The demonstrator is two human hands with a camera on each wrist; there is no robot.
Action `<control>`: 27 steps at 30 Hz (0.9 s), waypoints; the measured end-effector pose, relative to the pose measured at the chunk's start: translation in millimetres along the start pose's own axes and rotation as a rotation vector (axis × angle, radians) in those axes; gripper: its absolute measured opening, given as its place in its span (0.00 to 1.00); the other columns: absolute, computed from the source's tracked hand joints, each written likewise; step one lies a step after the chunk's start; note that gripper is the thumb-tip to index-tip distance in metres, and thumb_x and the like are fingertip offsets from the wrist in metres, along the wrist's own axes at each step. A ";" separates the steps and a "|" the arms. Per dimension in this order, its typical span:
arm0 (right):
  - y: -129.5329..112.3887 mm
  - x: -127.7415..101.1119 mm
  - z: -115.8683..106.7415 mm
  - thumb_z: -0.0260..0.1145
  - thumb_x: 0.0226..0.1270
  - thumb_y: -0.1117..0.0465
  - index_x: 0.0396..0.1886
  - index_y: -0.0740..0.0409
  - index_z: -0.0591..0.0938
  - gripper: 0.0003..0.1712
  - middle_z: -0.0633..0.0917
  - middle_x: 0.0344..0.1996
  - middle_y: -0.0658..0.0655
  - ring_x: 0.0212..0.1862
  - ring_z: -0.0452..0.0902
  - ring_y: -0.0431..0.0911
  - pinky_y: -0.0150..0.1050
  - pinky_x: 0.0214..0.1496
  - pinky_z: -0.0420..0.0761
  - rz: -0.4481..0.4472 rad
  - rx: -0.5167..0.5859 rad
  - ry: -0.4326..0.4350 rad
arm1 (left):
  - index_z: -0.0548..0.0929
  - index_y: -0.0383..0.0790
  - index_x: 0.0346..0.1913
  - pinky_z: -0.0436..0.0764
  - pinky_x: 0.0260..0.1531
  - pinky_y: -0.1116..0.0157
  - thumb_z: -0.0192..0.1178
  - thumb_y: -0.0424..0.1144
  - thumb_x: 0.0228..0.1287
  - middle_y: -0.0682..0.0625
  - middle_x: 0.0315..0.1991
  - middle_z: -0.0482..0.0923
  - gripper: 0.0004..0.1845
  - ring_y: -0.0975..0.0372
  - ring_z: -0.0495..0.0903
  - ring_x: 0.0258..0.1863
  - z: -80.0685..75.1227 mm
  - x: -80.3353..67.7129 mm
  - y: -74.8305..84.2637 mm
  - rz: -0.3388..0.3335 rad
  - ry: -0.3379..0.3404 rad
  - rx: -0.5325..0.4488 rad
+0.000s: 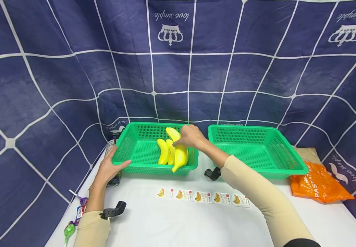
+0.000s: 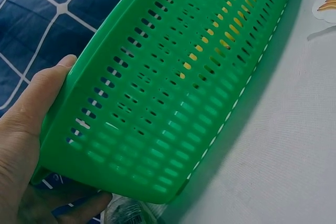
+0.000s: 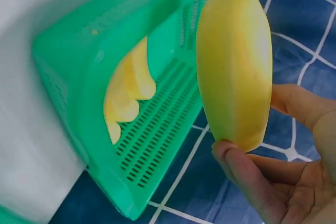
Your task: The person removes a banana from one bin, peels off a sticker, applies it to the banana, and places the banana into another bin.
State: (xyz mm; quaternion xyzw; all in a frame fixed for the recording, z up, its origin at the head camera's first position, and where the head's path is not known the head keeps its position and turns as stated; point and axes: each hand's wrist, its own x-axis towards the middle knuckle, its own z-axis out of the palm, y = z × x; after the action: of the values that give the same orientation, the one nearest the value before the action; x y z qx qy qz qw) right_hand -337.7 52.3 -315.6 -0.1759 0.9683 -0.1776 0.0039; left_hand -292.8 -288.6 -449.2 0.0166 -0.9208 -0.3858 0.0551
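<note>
Here the right hand [image 1: 191,137] pinches a yellow banana [image 1: 179,151] over the green basket [image 1: 134,144]; the left hand [image 1: 109,168] grips the basket's near corner, thumb on top.

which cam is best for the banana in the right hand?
Right wrist view: the yellow plastic banana fills the frame, pinched at its end by the right hand. The head view shows it small, partly covered by that hand, over the green perforated plastic basket. The left wrist view shows only the basket wall.
</note>
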 end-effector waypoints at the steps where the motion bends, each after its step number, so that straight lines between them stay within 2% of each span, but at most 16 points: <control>1: 1.0 -5.5 0.3 0.77 0.49 0.46 0.05 0.51 0.59 0.36 0.50 0.11 0.46 0.15 0.43 0.39 0.30 0.15 0.49 0.003 0.015 0.003 | 0.42 0.45 0.79 0.50 0.70 0.34 0.66 0.63 0.55 0.44 0.80 0.38 0.58 0.39 0.41 0.77 0.1 0.1 -0.8 -0.001 0.001 -0.002; 9: 11.1 -53.6 -2.5 0.78 0.45 0.48 0.02 0.51 0.62 0.34 0.52 0.07 0.44 0.14 0.44 0.39 0.30 0.15 0.49 0.043 0.058 0.027 | 0.43 0.44 0.79 0.50 0.71 0.36 0.66 0.63 0.55 0.45 0.80 0.38 0.58 0.40 0.42 0.77 3.6 4.9 0.6 0.006 0.008 -0.010; 13: 16.5 -80.5 0.5 0.77 0.44 0.47 0.03 0.51 0.69 0.28 0.56 0.06 0.44 0.13 0.49 0.39 0.30 0.14 0.49 0.074 0.093 0.041 | 0.42 0.45 0.79 0.49 0.72 0.36 0.66 0.62 0.55 0.45 0.80 0.37 0.58 0.41 0.40 0.78 3.2 5.4 2.2 -0.013 0.008 -0.014; 17: 21.8 -111.3 11.7 0.78 0.44 0.46 0.14 0.53 0.83 0.18 0.67 0.08 0.45 0.15 0.57 0.40 0.31 0.16 0.54 0.146 0.127 0.035 | 0.42 0.46 0.79 0.49 0.72 0.36 0.66 0.62 0.55 0.45 0.80 0.37 0.58 0.41 0.40 0.78 2.8 3.2 1.0 -0.038 0.006 -0.013; 21: 25.8 -141.7 25.5 0.79 0.43 0.46 0.31 0.60 0.89 0.23 0.80 0.15 0.48 0.19 0.68 0.43 0.33 0.18 0.64 0.206 0.151 0.034 | 0.42 0.45 0.79 0.49 0.72 0.36 0.66 0.62 0.55 0.45 0.80 0.37 0.58 0.41 0.40 0.78 2.5 2.4 0.3 -0.026 0.008 -0.009; 23: 26.9 -154.8 31.7 0.80 0.42 0.46 0.35 0.62 0.88 0.26 0.82 0.18 0.48 0.19 0.70 0.43 0.34 0.18 0.66 0.223 0.153 0.038 | 0.43 0.44 0.79 0.49 0.72 0.36 0.66 0.62 0.55 0.44 0.80 0.37 0.58 0.41 0.41 0.78 2.3 2.0 0.7 -0.019 0.013 -0.010; 27: 29.5 -175.2 42.5 0.80 0.40 0.46 0.35 0.62 0.88 0.27 0.79 0.16 0.48 0.19 0.68 0.43 0.34 0.19 0.65 0.241 0.146 0.059 | 0.43 0.44 0.79 0.49 0.72 0.36 0.66 0.61 0.55 0.44 0.80 0.37 0.58 0.41 0.41 0.78 2.5 2.2 1.2 -0.025 0.016 -0.012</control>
State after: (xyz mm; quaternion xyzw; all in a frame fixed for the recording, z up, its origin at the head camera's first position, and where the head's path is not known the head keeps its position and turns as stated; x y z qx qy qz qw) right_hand -180.3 123.5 -375.2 -0.0524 0.9665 -0.2512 0.0093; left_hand -295.2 -286.2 -449.8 0.0308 -0.9177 -0.3919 0.0578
